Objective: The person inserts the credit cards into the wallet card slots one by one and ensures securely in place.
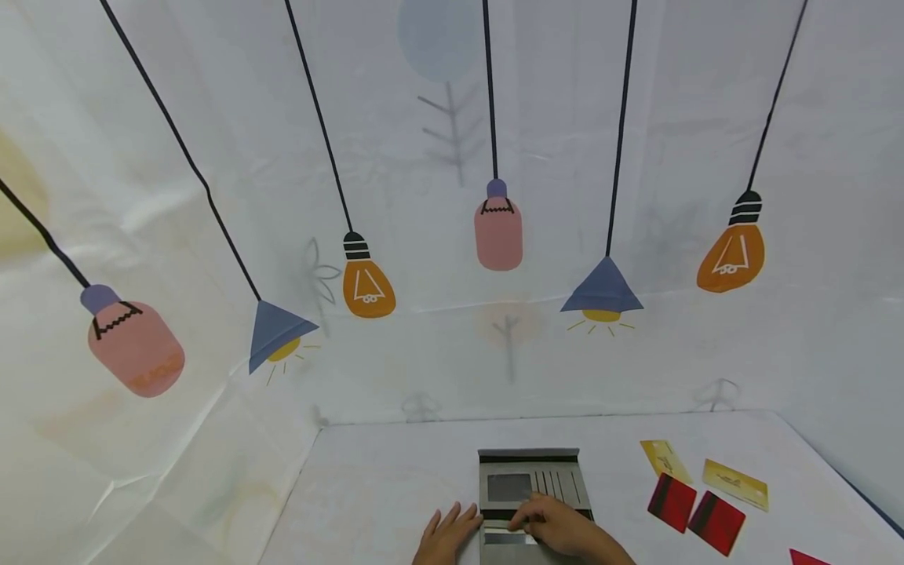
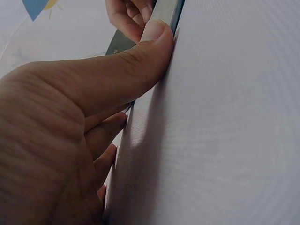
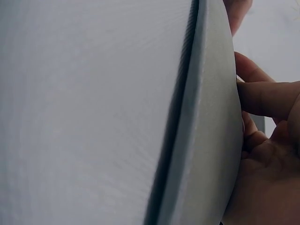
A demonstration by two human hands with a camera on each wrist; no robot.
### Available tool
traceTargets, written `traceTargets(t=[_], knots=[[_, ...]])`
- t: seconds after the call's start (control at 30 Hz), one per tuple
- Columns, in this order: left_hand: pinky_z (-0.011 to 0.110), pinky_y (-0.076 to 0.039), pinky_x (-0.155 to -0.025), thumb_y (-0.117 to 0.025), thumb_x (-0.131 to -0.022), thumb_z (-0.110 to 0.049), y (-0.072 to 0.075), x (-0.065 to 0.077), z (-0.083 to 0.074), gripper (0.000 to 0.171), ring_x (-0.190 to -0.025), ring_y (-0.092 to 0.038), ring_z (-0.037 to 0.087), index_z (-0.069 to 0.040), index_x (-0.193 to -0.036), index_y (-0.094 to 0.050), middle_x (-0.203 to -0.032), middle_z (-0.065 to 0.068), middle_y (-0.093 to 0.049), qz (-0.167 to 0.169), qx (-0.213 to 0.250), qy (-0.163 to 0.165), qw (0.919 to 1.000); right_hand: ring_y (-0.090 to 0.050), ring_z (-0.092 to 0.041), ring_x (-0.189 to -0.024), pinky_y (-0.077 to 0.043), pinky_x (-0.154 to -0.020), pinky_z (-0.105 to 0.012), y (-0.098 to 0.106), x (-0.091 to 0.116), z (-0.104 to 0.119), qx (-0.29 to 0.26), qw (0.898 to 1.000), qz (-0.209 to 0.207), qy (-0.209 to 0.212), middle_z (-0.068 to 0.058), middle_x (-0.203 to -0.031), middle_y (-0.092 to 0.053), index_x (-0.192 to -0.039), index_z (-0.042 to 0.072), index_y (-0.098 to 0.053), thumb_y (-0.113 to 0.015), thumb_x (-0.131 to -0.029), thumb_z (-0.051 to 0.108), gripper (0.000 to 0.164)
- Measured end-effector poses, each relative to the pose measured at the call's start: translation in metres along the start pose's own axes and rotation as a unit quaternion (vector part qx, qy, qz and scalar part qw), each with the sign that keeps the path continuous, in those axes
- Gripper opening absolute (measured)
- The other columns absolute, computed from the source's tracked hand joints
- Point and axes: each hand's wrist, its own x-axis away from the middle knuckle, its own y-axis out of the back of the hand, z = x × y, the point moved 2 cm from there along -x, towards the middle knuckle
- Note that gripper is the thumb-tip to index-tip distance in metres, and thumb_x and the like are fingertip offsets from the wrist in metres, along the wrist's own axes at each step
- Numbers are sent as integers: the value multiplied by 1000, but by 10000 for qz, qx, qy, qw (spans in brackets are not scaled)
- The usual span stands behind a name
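Observation:
A grey bifold wallet point(image 1: 503, 471) lies unfolded on the white table, its upper half showing a dark window and several card slots. At its left edge my left hand point(image 1: 450, 536) rests with the fingers spread on the table; the left thumb point(image 2: 152, 40) presses on the wallet's edge. My right hand point(image 1: 565, 527) lies over the lower half, fingers curled, thumb and fingertips pinching at a pocket there. A pale, shiny strip point(image 1: 503, 538) shows in that pocket. In the right wrist view, the wallet's grey side point(image 3: 213, 117) hides part of the right fingers.
Two gold cards point(image 1: 736, 483) and two red cards with dark stripes point(image 1: 716, 523) lie on the table to the right. Another red piece point(image 1: 805, 558) shows at the bottom edge. White sheets point(image 1: 438, 345) printed with hanging lamps stand behind and at the left.

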Motion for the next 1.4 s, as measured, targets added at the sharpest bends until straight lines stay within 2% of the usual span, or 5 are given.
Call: traceTargets(t=[0.33, 0.53, 0.7, 0.9, 1.4], knots=[[17, 30, -103, -51, -64, -83, -1, -4, -1, 90, -136, -33, 35, -35, -139, -37, -145, -4, -41, 154, 103, 190, 9996, -55, -30, -109, -47, -91, -28, 0, 1, 1, 99, 9999, 15, 26, 3, -86, -66, -102, 17, -71, -55, -91, 15, 19], [64, -20, -106, -53, -60, -84, 0, -5, -3, 92, -137, -31, 35, -37, -137, -38, -146, -5, -40, 305, 199, 413, 9985, -54, -7, -90, -45, -74, -18, -1, 1, -2, 59, 9998, 3, 167, 3, -84, -63, -101, 16, -71, -55, -91, 13, 19], [62, 2, -112, -57, -55, -85, 2, -4, -5, 97, -140, -24, 37, -38, -137, -36, -148, -6, -36, 367, 502, 558, 9965, -43, 2, -72, -39, -60, -17, -2, 1, -3, -120, 9998, -45, 124, 3, -86, -59, -101, 16, -72, -55, -92, 12, 20], [11, 29, -97, -57, -58, -83, 1, -1, -3, 97, -137, -29, 37, -35, -139, -36, -147, -6, -38, 90, 310, 192, 9993, -47, -1, -74, -42, -60, -18, -3, 2, -2, 208, 9996, -170, 122, 5, -87, -59, -100, 17, -72, -55, -92, 16, 19], [21, 34, -94, -52, -60, -85, -1, 6, -5, 92, -140, -23, 33, -41, -139, -33, -149, -11, -33, 52, 200, 526, 9984, -55, 4, -88, -51, -69, -20, 36, 43, 7, 716, 9905, -1170, -53, -1, -100, -65, -104, 13, -67, -49, -96, 29, 25]])
